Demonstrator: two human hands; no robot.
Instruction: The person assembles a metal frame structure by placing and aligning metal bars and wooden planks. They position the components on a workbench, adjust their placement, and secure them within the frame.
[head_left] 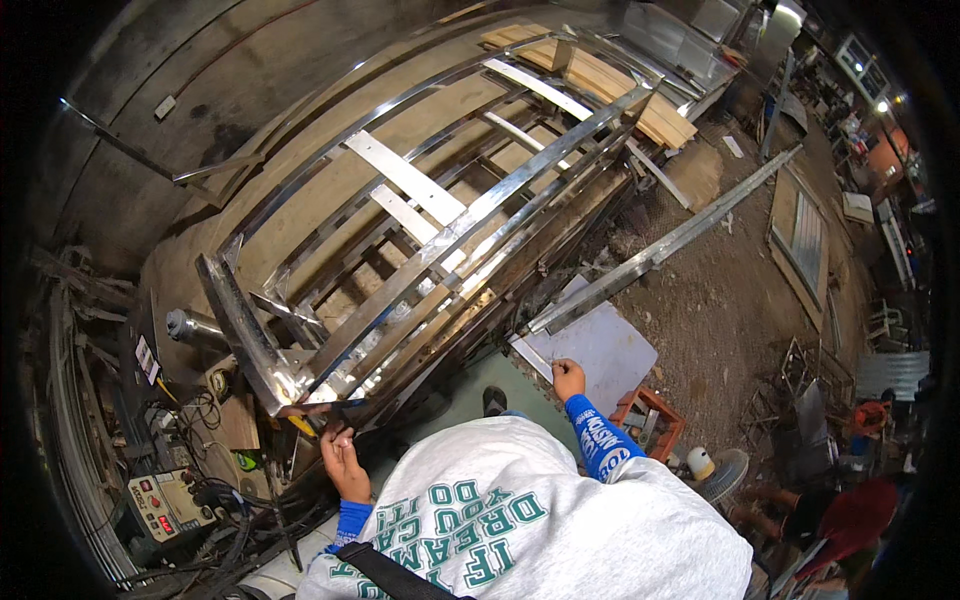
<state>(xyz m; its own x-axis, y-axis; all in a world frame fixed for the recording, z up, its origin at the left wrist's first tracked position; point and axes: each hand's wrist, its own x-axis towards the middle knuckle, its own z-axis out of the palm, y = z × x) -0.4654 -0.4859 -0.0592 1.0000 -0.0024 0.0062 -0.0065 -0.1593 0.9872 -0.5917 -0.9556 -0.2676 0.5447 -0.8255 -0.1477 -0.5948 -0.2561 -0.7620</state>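
Our left hand [345, 462] grips the steel frame's [420, 260] near corner; our right hand [569, 379] is fisted, empty; steadying comes next.

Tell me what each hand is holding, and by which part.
The left hand grips the near lower corner of the shiny stainless-steel bar frame. The right hand is closed beside a long steel bar; whether it holds anything cannot be told.

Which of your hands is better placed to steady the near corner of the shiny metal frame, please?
Left. The left hand is already at the near corner of the metal frame, fingers at its lower edge. The right hand is off to the side, closed beside a long metal bar.
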